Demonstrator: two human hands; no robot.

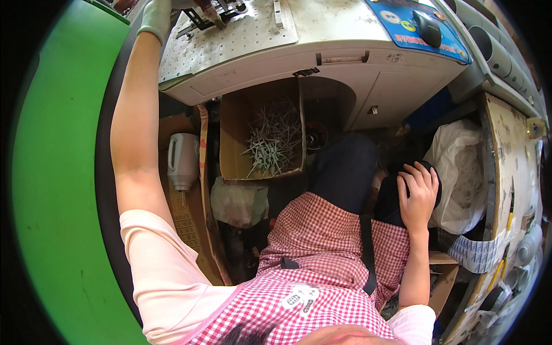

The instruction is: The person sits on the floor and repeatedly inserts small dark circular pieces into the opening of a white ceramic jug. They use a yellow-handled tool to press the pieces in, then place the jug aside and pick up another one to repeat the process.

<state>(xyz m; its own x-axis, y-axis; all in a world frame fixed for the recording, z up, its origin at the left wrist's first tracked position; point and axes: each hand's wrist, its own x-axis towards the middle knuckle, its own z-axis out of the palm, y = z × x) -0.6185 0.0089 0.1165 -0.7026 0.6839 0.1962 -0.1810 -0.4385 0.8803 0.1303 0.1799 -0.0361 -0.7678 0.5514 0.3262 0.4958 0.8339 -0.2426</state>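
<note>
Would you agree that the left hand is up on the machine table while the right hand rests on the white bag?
Not quite. In the head view the right hand rests on the knee, beside the white bag, not on it. The rest holds: the gloved left hand is up on the machine table.

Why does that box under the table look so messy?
The open cardboard box under the white machine table holds a jumbled heap of thin pale sticks pointing every way. Its left flap hangs bent. Nothing seems spilled outside the box.
</note>
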